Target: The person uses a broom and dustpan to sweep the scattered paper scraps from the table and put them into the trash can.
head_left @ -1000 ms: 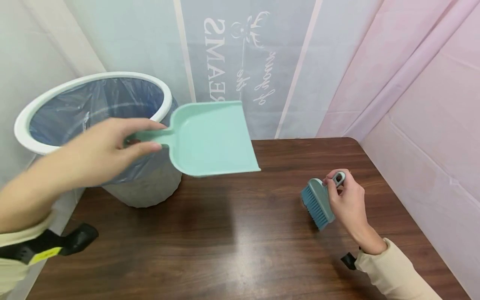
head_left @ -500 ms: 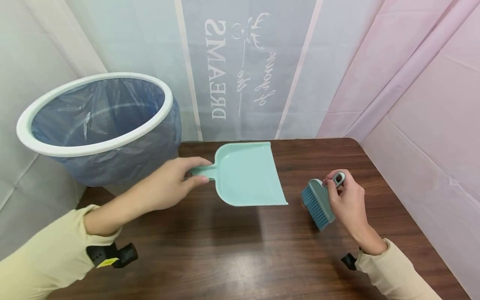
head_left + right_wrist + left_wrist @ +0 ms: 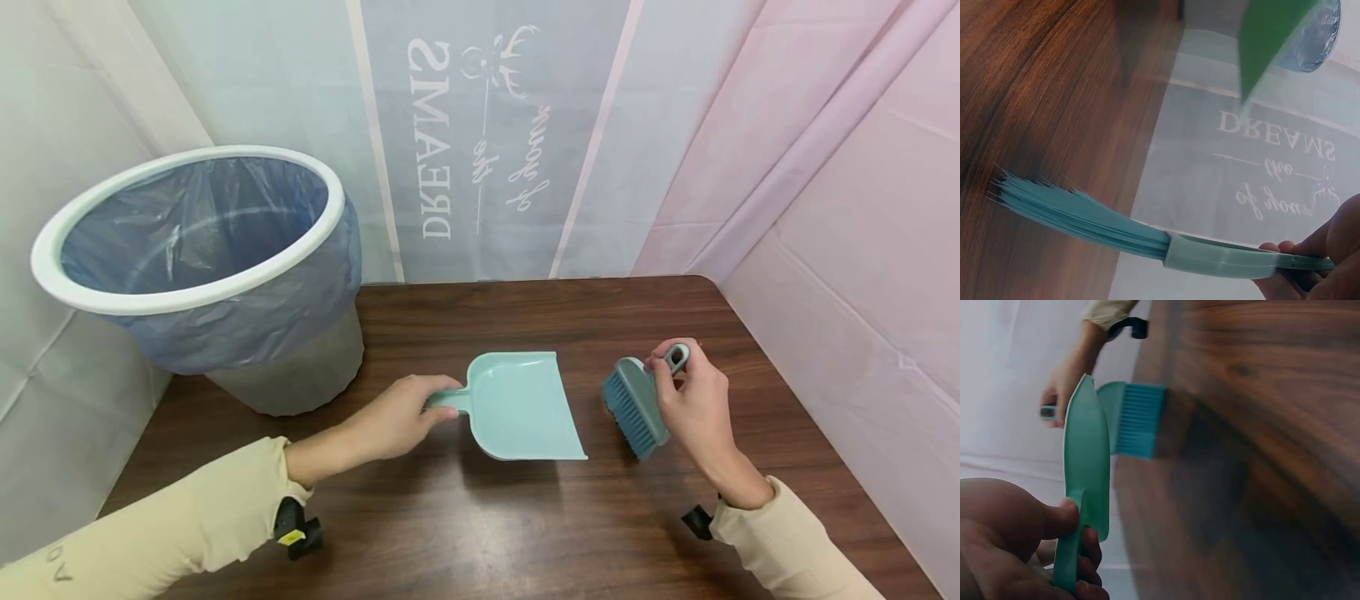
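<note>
Left hand [image 3: 397, 421] grips the dustpan [image 3: 525, 406] handle; right hand [image 3: 693, 400] pinches the brush [image 3: 633, 404], just beside the pan.

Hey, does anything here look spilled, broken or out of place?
Nothing stands out. The left hand holds the dustpan, the right hand holds the brush, and the lined bin stands upright on the table.

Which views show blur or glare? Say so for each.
Head view: sharp, with soft glare on the table and a shadow under the dustpan. Left wrist view: table blurred, brush fairly clear. Right wrist view: dustpan out of focus, bristles sharper.
</note>
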The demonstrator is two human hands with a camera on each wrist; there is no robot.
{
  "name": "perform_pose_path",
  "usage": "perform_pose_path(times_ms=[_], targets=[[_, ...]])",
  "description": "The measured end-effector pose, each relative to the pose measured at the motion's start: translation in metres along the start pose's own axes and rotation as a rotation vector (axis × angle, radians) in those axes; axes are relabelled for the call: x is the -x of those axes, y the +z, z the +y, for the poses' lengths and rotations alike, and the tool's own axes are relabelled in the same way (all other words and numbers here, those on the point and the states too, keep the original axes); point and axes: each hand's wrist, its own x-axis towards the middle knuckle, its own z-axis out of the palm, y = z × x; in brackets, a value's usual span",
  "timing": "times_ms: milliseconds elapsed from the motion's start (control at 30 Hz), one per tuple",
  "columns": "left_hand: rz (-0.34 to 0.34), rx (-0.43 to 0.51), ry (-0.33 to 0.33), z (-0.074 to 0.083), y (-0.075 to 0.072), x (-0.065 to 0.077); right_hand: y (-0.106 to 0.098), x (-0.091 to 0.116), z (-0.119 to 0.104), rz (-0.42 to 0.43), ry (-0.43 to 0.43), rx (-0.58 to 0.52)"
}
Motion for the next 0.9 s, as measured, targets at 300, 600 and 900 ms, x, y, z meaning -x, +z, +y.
perform_pose_path(times_ms=[300,600,900], targets=[[0.018,-0.008,0.023,-0.025,0.038,-0.008,0.0,0.001,0.0,-0.008,0.0,0.008],[0.052,-0.042,0.055,-0.044,0.062,-0.019,0.0,0.002,0.0,-0.017,-0.013,0.008],[0.053,-0.083,0.037,-0.048,0.073,-0.026,0.0,0.003,-0.001,-0.019,-0.017,0.006]])
